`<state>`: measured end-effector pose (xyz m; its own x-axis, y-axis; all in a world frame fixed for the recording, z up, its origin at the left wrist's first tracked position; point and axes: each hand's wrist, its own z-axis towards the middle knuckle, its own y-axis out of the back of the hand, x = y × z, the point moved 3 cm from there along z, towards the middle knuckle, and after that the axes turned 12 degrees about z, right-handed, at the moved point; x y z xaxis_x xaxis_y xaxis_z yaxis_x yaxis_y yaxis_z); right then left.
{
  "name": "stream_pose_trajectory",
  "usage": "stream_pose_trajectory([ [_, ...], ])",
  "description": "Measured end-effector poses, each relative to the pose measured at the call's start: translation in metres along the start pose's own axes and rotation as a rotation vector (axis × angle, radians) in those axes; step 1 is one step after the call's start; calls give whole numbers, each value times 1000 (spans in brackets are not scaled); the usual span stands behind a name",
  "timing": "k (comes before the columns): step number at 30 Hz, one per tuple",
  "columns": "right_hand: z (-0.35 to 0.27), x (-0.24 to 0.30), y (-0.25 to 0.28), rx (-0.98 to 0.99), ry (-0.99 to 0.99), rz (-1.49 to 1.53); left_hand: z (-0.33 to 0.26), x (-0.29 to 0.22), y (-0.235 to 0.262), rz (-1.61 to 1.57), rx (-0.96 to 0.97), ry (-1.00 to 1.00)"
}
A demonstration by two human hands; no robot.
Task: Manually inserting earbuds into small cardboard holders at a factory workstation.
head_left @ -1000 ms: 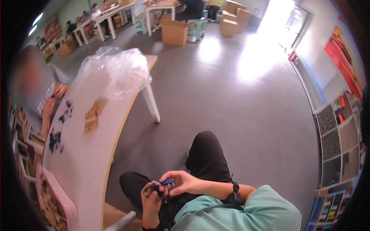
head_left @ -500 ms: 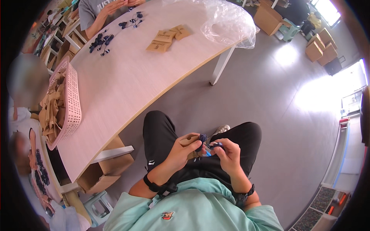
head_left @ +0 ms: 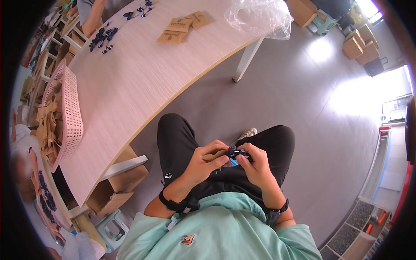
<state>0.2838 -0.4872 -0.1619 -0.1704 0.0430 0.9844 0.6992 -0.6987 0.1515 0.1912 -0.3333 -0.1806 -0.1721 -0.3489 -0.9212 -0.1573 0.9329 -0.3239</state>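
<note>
Over the lap, well clear of the bench (head_left: 130,82), the left hand (head_left: 203,162) and right hand (head_left: 255,164) pinch a small dark-and-blue item (head_left: 235,155) between fingertips. It seems light, rigid, possibly a clip; best gripped by its edges.

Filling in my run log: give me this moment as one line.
left hand: holds brown card | right hand: pinches small dark blue item | both over lap | table: brown cards, pink basket, plastic bag
</note>
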Motion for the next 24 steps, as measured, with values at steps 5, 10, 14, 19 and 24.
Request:
stream_pose_trajectory([
  [5, 1, 1, -3, 6, 28, 28, -1, 0, -3, -122, -28, 119],
  [10, 0, -1, -2, 10, -36, 80, 0, 0, -7, 36, -42, -16],
  [14, 0, 4, 1, 32, -53, 28, 0, -3, -11, 259, -75, -147],
  [19, -1, 19, 1, 51, 3, -275, 3, 3, -13, 395, -119, -201],
  [24, -2, 22, 1, 46, 75, -398, 6, 14, -13, 296, -162, -141],
])
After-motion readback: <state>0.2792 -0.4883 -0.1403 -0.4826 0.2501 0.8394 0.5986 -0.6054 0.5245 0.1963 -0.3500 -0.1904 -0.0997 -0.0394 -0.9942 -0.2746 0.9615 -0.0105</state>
